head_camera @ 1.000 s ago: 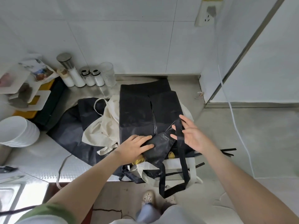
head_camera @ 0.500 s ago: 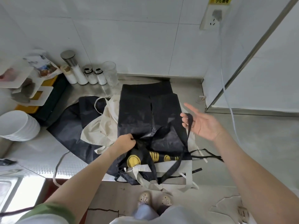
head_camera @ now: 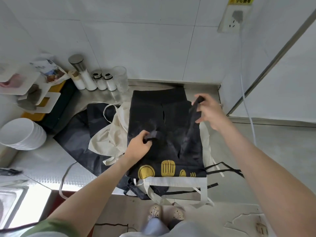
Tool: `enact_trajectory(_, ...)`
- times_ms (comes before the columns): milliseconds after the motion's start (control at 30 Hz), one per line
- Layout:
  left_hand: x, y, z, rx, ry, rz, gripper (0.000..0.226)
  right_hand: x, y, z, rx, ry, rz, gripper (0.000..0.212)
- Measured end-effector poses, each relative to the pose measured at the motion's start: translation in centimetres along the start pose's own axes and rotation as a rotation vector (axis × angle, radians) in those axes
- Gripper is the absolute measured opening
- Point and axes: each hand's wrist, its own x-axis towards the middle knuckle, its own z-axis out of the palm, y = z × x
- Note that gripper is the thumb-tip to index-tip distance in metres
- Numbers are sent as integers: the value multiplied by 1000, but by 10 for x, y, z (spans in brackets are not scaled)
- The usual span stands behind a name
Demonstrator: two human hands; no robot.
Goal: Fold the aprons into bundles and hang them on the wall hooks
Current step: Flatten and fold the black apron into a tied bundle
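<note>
Since half a second ago, the right hand [head_camera: 209,112] has been carried farther toward the wall [head_camera: 136,40] and closed. A black strap [head_camera: 193,108], earlier draped over open fingers, is now pinched between thumb and fingertips and lifted clear of the cloth. The left hand [head_camera: 138,147] has been shifted up from the near edge, and another strap end [head_camera: 154,134] is gripped in its curled fingers, against the black apron [head_camera: 147,113]. That apron is spread flat on the steel counter [head_camera: 239,151], over a cream apron [head_camera: 109,134], with its yellow prints [head_camera: 168,168] uncovered.

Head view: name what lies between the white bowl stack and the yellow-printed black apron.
Head view: a spread dark navy apron, then a crumpled cream apron.
</note>
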Motion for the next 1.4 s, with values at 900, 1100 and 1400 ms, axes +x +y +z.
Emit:
enact_trajectory(900,6,-30,-2,292,-40,-280,34,-54,122,6,-463,-33,561,25)
enact_trajectory(1100,-3,-36,2,154,-58,-397,47,-81,142,22,-318,46,497,47)
enact_trajectory(1400,-35,-41,1,183,-20,-374,50,-112,146,10,-239,133,337,36)
